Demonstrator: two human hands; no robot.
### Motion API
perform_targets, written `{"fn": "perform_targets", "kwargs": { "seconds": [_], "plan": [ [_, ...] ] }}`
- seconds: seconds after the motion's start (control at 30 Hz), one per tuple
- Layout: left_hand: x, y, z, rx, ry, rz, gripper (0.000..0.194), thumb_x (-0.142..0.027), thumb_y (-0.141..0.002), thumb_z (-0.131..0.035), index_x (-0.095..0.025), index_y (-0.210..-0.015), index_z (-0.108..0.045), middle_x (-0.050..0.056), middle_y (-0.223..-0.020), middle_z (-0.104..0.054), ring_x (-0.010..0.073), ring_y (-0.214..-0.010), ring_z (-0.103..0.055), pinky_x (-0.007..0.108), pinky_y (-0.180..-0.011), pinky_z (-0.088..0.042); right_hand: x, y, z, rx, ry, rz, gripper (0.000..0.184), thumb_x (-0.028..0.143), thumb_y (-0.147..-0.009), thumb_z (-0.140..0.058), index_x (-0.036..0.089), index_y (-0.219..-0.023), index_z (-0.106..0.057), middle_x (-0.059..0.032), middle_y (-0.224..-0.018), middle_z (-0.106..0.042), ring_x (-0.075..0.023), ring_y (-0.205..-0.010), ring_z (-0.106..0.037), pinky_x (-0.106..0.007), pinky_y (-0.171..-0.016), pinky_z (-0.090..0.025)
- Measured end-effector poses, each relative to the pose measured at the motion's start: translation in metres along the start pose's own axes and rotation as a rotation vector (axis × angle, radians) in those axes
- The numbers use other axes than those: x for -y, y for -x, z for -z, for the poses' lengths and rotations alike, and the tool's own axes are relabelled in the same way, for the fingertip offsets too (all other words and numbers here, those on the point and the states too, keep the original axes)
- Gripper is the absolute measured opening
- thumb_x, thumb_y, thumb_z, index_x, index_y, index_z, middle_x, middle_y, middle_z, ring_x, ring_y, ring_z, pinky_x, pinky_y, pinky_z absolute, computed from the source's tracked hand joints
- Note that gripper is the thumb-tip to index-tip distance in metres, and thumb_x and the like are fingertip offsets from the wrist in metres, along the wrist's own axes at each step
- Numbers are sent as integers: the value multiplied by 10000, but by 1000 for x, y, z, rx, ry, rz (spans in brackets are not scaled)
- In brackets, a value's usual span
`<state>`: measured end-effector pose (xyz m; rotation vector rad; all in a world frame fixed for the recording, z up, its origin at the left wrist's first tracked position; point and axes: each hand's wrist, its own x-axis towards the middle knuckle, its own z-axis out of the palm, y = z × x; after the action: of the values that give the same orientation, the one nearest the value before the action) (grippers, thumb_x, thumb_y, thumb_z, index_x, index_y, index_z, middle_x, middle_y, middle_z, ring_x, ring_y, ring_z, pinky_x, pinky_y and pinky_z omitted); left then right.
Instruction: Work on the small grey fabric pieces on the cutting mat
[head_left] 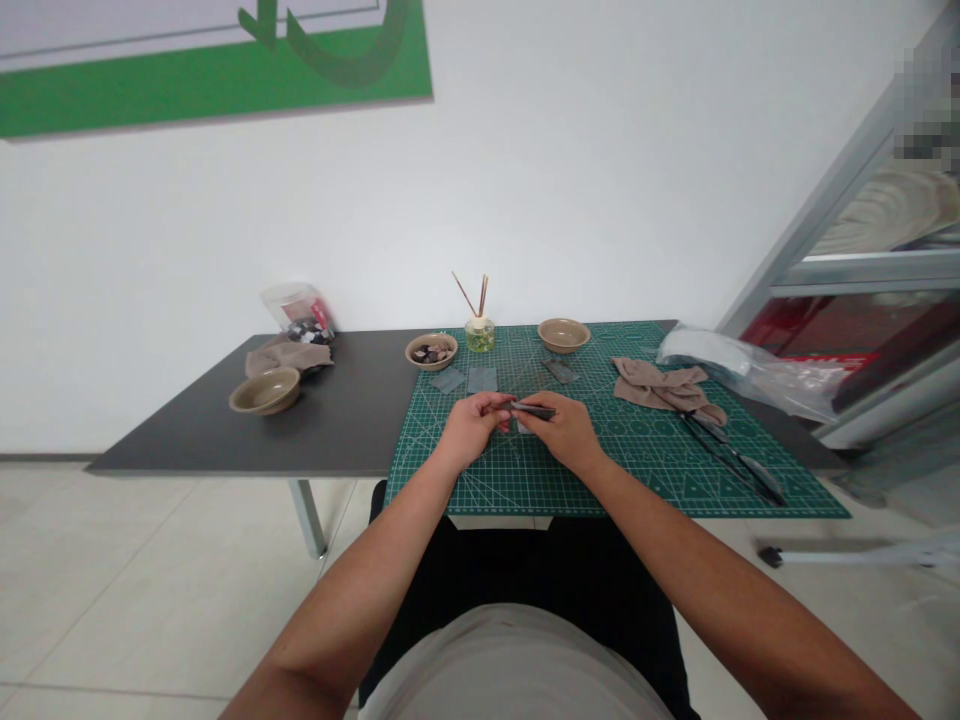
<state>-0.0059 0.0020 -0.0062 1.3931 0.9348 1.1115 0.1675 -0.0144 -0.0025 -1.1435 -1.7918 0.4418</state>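
Note:
Over the green cutting mat [442,470], my two hands meet fingertip to fingertip. My left hand [474,428] is closed in a pinch around something small, hidden mostly by the fingers. A slim dark pen-like tool [536,410] lies in the closed fingers of my right hand [564,430], its tip close to the left fingertips. Just beyond the hands are grey flat squares, one tilted square [448,380] and one straight square [482,379]. Another dark grey piece [559,371] rests farther right. Below the fingers, a small pale piece shows partly.
Behind the hands stand a bowl of dark and pinkish pieces [431,352], a reed diffuser [480,333] and a tan bowl [564,335]. Right are a brown cloth [664,388], long dark-handled tools [731,458] and a plastic bag [742,372]. Another bowl [265,391] and a clear tub [296,308] sit left.

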Motion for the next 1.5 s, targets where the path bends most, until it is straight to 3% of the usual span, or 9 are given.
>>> {"fn": "perform_targets", "kwargs": {
  "seconds": [0.23, 0.5, 0.67, 0.97, 1.17, 1.33, 1.5],
  "plan": [
    [1, 0, 0, -2, 13, -4, 247, -168, -704, -660, -141, -947, -700, -4, -676, -665, 112, -581, -603, 257, -627, -491, -1, 1, -1, -2, -4, 33, 101, 289, -818, -664, 242, -867, -738, -16, -872, -747, -184, -822, -689, -315, -781, -523],
    [-2, 1, -1, -126, 62, -21, 329, -151, -645, -717, -162, -974, -694, -5, -724, -690, 125, -673, -648, 267, -708, -516, -4, -1, -1, -156, -11, -107, 131, 339, -793, -685, 236, -831, -756, -30, -839, -756, -216, -798, -702, -338, -752, -543],
    [-1, 1, -3, -102, 81, 16, 230, -193, -664, -716, -143, -888, -708, 23, -717, -711, 142, -663, -663, 296, -714, -530, -3, -1, -1, -111, -9, -102, 133, 335, -789, -678, 238, -840, -754, -20, -813, -756, -208, -751, -702, -330, -733, -539],
    [-1, 2, -2, -56, 10, 25, 261, -260, -693, -731, -152, -930, -742, 53, -822, -751, 163, -740, -692, 328, -785, -543, -5, -2, -2, -63, -20, -98, 135, 296, -798, -651, 230, -869, -746, -20, -834, -754, -197, -769, -700, -312, -723, -526],
    [-2, 3, -1, -125, -36, -1, 255, -221, -634, -779, -158, -878, -740, 57, -851, -756, 185, -796, -698, 349, -832, -538, -3, -2, 0, -1, -26, -106, 160, 313, -776, -683, 231, -902, -739, -31, -885, -753, -209, -817, -697, -337, -769, -529],
    [2, 1, -1, -110, -10, 7, 272, -152, -634, -749, -162, -905, -740, 48, -833, -755, 182, -785, -698, 352, -838, -537, -7, -3, 1, 71, -86, -127, 159, 324, -794, -688, 237, -913, -747, -33, -911, -753, -211, -855, -698, -341, -784, -527],
    [4, 0, 0, -103, -36, 14, 244, -123, -629, -725, -164, -868, -744, 40, -798, -748, 174, -743, -685, 333, -784, -540, -6, -2, 1, 62, -74, -132, 140, 332, -787, -705, 233, -874, -752, -27, -861, -753, -201, -805, -697, -321, -743, -523]
  ]
}}
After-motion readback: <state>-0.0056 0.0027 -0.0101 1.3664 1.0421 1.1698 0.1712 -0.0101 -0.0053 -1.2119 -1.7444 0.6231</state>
